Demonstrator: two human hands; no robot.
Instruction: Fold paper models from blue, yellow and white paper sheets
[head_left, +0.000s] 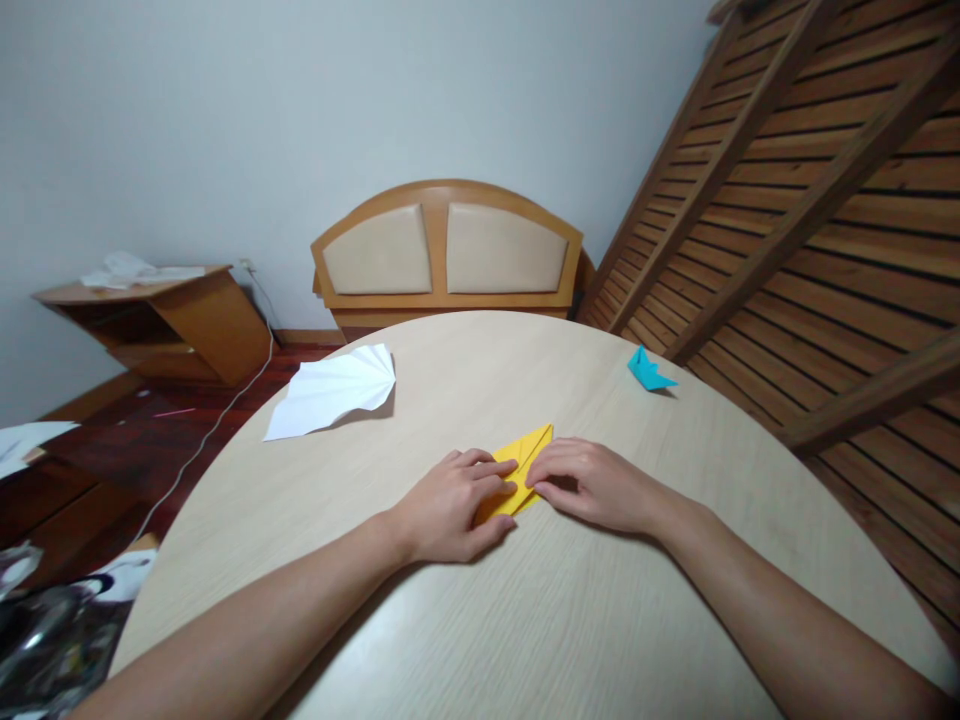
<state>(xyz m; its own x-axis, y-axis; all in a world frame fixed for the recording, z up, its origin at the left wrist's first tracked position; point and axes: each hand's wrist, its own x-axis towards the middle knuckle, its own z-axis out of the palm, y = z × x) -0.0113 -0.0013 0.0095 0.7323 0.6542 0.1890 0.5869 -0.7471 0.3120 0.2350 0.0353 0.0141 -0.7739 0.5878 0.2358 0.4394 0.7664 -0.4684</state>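
A folded sheet of yellow paper (529, 447) lies flat on the round table, partly covered by both hands. My left hand (461, 505) rests on its left part, fingers spread and laid over the paper, thumb along the near edge. At the paper's right edge, my right hand (592, 483) has its thumb and fingertips brought together in a pinch on the yellow fold. The paper's top corner points away from me, and crease lines show between the hands.
A blue folded paper boat (649, 371) stands at the table's far right. White creased paper (334, 392) lies at the far left of the table (480, 640). Beyond are a padded headboard (442, 250), a low wooden cabinet (195, 325) and leaning wooden slats (787, 230).
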